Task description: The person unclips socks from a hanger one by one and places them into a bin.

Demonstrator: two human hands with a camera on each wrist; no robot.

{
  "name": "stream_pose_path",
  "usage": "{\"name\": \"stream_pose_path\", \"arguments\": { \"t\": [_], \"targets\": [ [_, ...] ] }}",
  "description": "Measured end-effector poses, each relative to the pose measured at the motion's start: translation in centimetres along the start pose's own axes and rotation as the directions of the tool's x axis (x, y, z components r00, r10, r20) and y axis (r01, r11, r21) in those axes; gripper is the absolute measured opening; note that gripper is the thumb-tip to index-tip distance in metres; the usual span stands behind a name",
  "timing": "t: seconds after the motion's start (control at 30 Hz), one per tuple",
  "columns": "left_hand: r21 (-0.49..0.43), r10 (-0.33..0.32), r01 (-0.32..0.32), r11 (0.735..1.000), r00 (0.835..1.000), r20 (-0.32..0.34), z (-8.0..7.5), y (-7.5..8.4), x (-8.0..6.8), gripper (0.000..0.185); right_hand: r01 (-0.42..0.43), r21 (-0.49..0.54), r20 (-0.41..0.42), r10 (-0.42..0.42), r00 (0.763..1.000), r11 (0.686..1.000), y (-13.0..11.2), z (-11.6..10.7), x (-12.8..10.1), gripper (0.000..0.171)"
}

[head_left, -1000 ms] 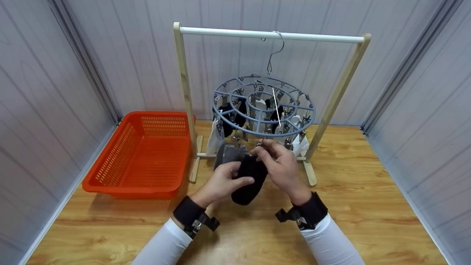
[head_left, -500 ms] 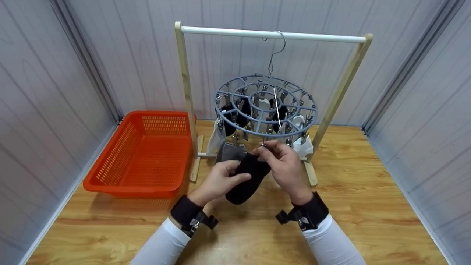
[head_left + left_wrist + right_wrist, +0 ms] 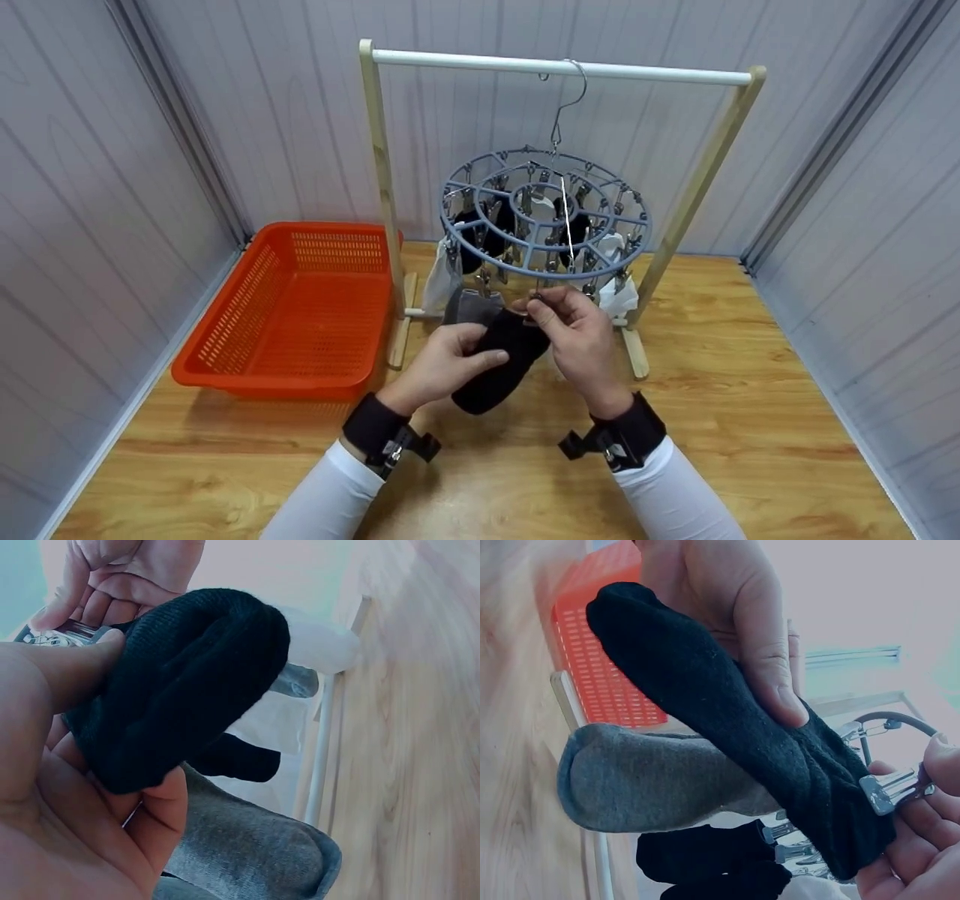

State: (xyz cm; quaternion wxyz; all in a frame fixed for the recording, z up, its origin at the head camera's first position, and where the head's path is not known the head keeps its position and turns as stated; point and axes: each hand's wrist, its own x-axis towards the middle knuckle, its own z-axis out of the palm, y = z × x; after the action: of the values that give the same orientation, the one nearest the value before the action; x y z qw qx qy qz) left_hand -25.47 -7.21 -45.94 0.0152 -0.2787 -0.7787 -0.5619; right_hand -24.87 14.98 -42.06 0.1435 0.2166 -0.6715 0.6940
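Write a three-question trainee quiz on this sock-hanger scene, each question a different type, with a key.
1. True or false: the left hand holds a white sock.
2. What does the right hand pinch at the top of the black sock? A) a metal clip B) the hook C) the basket rim
3. Fill in: the orange basket sits to the ___ of the wooden rack in the head view.

Key: 1 false, it grips the black sock; 2 A; 3 left.
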Motion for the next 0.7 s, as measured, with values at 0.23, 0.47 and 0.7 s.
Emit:
{"name": "stream_pose_path", "arguments": {
  "t": [0.23, 0.47, 0.7],
  "targets": [
    [0.008, -0.029, 0.028, 1.000, 0.998, 0.052, -0.7, 0.3, -0.2, 0.020, -0.010, -0.012, -0.020, 0.010, 1.000, 1.000, 0.2, 0.0, -0.1, 0.017],
    [0.112, -0.053, 0.042, 0.993, 0.994, 0.100, -2.1, 0.7, -0.4, 0.036, -0.033, 0.008, -0.014, 0.033, 0.999, 0.999, -0.1, 0.4, -0.2, 0.019],
    [0.179, -0.088, 0.067, 0.982, 0.990, 0.112, -4.0, 1.5, -0.8, 0.038, 0.113, -0.212, 0.012, -0.113, 0.994, 0.971, -0.3, 0.4, -0.5, 0.034]
  ]
}}
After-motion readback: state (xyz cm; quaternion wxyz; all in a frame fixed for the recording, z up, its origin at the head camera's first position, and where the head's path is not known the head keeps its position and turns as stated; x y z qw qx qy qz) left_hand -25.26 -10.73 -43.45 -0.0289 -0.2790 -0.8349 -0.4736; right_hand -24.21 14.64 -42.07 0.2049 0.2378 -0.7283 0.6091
